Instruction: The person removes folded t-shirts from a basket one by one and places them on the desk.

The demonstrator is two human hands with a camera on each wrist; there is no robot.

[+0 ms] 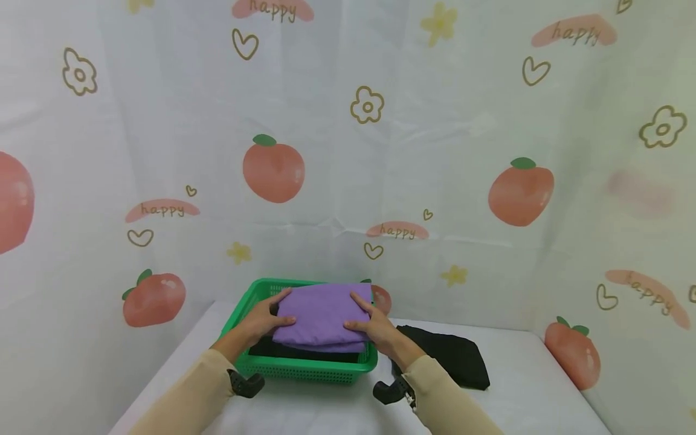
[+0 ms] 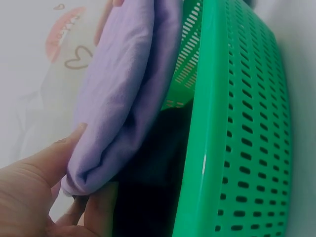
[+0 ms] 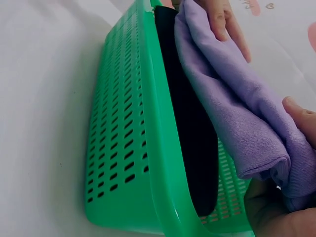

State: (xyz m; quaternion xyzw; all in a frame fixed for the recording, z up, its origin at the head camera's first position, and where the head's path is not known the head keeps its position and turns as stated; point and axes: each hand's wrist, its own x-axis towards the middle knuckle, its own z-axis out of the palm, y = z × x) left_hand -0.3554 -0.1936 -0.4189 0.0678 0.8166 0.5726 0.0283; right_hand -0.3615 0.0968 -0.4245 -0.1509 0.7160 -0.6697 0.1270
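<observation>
Both hands hold a folded purple cloth (image 1: 323, 314) over a green plastic basket (image 1: 304, 370), one at each end. My left hand (image 1: 264, 317) grips its left edge, thumb on top and other fingers beneath, as the left wrist view shows. On the opposite edge, my right hand (image 1: 377, 326) pinches the cloth the same way; the right wrist view shows its fingers under the fold. Black fabric (image 3: 190, 128) lies inside the basket, below the purple cloth (image 2: 118, 84). The cloth's folded layers face the near rim of the basket (image 2: 202, 128).
A folded black cloth (image 1: 448, 355) lies on the white table (image 1: 516, 368), right of the basket and beside the right forearm. Behind the table hangs a white curtain (image 1: 337, 163) printed with peaches, hearts and flowers. Each wrist wears a black device (image 1: 244, 383).
</observation>
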